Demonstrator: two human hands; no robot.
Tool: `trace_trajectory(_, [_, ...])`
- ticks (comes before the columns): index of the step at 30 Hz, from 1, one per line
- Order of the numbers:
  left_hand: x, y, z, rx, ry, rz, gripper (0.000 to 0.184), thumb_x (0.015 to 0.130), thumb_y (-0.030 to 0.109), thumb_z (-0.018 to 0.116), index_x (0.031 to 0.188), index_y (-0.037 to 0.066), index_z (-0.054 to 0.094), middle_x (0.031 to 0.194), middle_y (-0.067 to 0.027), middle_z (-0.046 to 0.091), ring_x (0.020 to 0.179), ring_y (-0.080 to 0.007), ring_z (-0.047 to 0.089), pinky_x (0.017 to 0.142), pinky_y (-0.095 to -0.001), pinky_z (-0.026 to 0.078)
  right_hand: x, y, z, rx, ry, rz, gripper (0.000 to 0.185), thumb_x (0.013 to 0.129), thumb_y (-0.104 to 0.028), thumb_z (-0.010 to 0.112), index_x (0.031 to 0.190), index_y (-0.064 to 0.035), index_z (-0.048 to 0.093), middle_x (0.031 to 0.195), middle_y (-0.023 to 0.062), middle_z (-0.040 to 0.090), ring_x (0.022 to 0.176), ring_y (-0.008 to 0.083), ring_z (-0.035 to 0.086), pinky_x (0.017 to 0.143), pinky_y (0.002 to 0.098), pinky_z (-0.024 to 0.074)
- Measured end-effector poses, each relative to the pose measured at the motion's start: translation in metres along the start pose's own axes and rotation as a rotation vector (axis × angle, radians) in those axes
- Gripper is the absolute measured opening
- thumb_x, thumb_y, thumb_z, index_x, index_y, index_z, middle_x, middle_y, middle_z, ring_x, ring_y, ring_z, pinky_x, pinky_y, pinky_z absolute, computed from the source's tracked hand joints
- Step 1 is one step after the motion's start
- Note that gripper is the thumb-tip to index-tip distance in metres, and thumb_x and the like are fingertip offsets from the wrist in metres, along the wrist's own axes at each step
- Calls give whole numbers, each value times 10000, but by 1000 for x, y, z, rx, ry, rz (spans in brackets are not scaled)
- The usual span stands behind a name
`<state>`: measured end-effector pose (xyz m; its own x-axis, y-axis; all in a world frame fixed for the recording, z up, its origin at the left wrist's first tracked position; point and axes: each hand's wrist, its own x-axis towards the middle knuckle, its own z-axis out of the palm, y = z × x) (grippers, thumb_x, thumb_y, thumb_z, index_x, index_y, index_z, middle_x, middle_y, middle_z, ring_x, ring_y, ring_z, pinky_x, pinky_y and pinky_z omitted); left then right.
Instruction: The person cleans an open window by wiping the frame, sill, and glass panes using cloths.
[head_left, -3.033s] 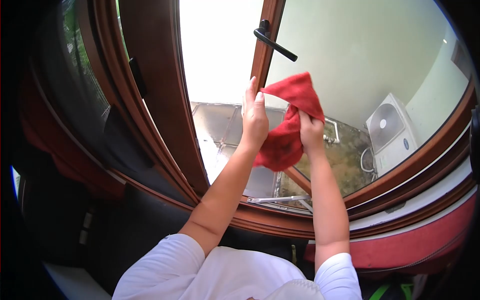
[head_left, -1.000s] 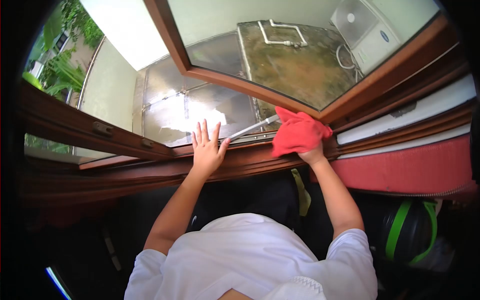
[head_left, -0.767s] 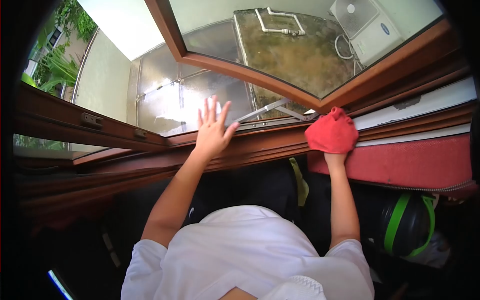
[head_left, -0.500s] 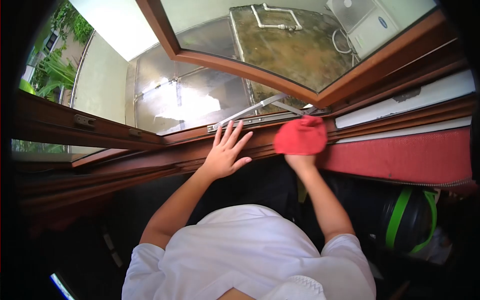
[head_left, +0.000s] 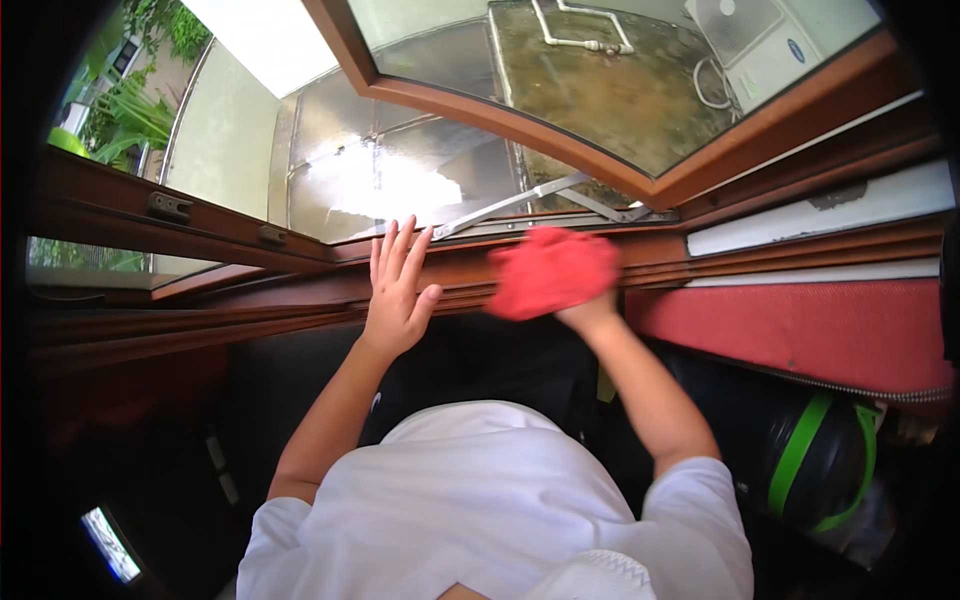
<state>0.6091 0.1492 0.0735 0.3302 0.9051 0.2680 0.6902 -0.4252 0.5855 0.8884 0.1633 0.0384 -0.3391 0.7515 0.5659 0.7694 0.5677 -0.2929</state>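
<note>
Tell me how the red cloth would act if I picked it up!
The red cloth is probably floppy, since it bunches up at the right hand. It looks light, as one hand holds it. Being crumpled, it likely wouldn't roll.

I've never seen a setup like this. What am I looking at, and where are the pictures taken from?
No robot here: a person works bare-handed, and every picture comes from one camera worn on the head, looking down. The right hand holds a blurred red cloth over the wooden sill. The left hand is empty, fingers spread, near the sill; whether it touches is unclear. Beyond, a metal arm runs beside the brown-framed window, which stands open.
</note>
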Motion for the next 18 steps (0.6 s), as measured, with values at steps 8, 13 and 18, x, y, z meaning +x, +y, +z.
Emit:
trace_trajectory(8, [37,-19,24,27,81,-111,558,928,381,460,1406,112,353,1481,-190,242,1390,-380,167,1109,-515,84,33,28,-120,-172,-1,218,94,739,-64,607,829,-80,628,793,85,609,784,288,585,700,368,463])
trace_trajectory(13, [45,-27,28,4,78,-116,561,931,381,452,1406,101,349,1478,-211,229,1379,-404,173,1108,-516,87,-11,26,-54,-93,-158,268,217,757,-108,612,973,-91,629,980,105,606,968,303,548,842,428,411])
trace_trajectory(18, [31,-43,17,-106,178,-194,534,948,347,426,1398,69,353,1475,-211,228,1376,-389,180,1106,-489,112,-16,-55,57,22,-262,98,253,734,-166,593,972,-87,624,971,119,619,937,330,573,794,448,438])
